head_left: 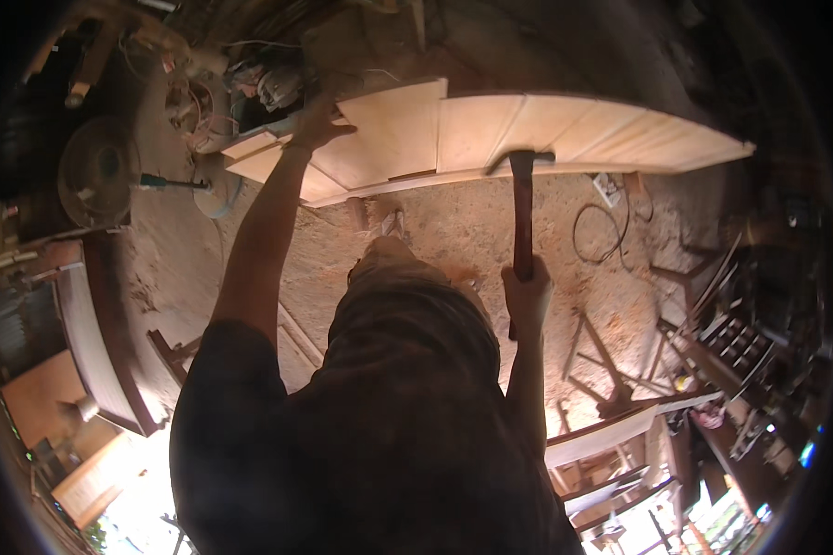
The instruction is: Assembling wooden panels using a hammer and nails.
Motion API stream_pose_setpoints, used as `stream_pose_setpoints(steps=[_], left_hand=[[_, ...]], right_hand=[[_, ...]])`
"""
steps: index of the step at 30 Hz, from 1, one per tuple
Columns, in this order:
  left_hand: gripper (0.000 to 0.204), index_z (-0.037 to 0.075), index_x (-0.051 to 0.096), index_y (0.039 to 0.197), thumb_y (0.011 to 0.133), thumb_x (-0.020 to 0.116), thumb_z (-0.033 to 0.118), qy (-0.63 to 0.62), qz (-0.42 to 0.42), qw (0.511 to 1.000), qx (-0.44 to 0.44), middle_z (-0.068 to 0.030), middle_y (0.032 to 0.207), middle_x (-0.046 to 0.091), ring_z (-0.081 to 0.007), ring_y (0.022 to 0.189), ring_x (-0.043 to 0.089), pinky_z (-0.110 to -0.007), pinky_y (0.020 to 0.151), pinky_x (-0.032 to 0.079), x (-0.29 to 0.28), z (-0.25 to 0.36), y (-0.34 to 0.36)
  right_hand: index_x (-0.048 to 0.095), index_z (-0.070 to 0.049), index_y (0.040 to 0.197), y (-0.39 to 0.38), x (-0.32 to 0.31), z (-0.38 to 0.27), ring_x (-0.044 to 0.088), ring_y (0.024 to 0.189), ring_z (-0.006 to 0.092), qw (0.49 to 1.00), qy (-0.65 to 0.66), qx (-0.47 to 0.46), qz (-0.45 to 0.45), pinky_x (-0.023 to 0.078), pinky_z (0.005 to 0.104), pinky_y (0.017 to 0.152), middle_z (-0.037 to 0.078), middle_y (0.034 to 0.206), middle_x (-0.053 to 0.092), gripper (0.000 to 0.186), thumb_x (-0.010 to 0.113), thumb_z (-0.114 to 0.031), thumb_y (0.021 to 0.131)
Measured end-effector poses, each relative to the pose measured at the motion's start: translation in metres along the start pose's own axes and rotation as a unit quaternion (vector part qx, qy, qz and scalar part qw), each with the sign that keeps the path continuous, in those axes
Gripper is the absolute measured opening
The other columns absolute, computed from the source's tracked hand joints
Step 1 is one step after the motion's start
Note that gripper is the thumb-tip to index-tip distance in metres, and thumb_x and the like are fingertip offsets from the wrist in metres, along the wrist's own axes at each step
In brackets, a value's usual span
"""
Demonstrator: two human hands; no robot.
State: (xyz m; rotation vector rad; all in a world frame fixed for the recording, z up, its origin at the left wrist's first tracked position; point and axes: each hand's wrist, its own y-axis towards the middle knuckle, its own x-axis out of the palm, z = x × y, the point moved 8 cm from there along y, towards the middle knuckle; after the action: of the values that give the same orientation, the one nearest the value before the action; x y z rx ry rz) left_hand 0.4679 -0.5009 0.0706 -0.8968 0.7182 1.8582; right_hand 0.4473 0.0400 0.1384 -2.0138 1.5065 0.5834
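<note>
A long panel of pale wooden boards stretches across in front of me, with seams between its boards and a dark slot near its near edge. My left hand rests on the panel's left part, thumb and fingers apart. My right hand is closed round the dark wooden handle of a hammer. The hammer's dark metal head is at the panel's near edge, right of the middle; whether it touches the wood I cannot tell.
A standing fan is at the left. A cable lies coiled on the dusty floor. Wooden frames and furniture parts crowd the lower right. A curved wooden piece stands at the left, and a power tool lies beyond my left hand.
</note>
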Motion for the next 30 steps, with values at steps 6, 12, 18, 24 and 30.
stream_pose_setpoints(steps=[6,12,18,24,30], left_hand=[[0.101,0.012,0.041,0.150,0.065,0.090,0.036,-0.049,-0.103,0.993,-0.021,-0.0157,0.127,0.066,-0.0334,0.113,0.066,-0.046,0.101,0.048,0.033,-0.048,0.004],[0.074,0.016,0.060,0.136,0.072,0.082,0.047,-0.013,-0.063,0.998,0.012,-0.0110,0.112,0.073,-0.0318,0.103,0.069,-0.044,0.095,0.051,0.037,-0.053,-0.006],[0.060,0.017,0.068,0.122,0.073,0.082,0.049,0.037,-0.016,0.999,0.005,-0.0134,0.122,0.065,-0.0348,0.110,0.062,-0.046,0.097,0.047,0.043,-0.055,-0.009],[0.044,0.019,0.071,0.116,0.078,0.077,0.039,-0.057,-0.060,0.996,-0.037,-0.0046,0.108,0.074,-0.0263,0.101,0.069,-0.044,0.099,0.043,0.047,-0.060,-0.008],[0.042,0.018,0.074,0.112,0.078,0.077,0.042,-0.095,-0.031,0.995,-0.018,-0.0063,0.106,0.074,-0.0279,0.100,0.069,-0.044,0.097,0.045,0.038,-0.052,-0.010]], right_hand=[[0.060,0.000,0.077,0.071,0.101,-0.199,0.059,0.050,0.0284,0.984,0.092,-0.109,-0.106,0.047,0.0370,0.054,0.015,0.058,0.058,0.019,0.070,-0.015,0.081],[0.070,0.001,0.088,0.101,0.211,-0.163,0.070,0.072,0.0407,0.953,-0.260,0.016,-0.154,0.052,0.0468,0.064,0.021,0.071,0.069,0.030,0.072,-0.028,0.078],[0.066,0.002,0.080,0.091,0.186,-0.223,0.065,0.055,0.0219,0.980,-0.077,0.013,-0.183,0.050,0.0381,0.054,0.013,0.061,0.062,0.025,0.071,-0.022,0.078],[0.067,0.002,0.081,0.085,0.196,-0.209,0.069,0.061,0.0254,0.995,-0.033,-0.057,-0.076,0.051,0.0412,0.059,0.018,0.064,0.064,0.019,0.067,-0.017,0.079],[0.068,0.002,0.083,0.102,0.203,-0.187,0.068,0.062,0.0327,0.968,-0.081,0.108,-0.212,0.050,0.0423,0.059,0.018,0.064,0.064,0.023,0.065,-0.020,0.079]])
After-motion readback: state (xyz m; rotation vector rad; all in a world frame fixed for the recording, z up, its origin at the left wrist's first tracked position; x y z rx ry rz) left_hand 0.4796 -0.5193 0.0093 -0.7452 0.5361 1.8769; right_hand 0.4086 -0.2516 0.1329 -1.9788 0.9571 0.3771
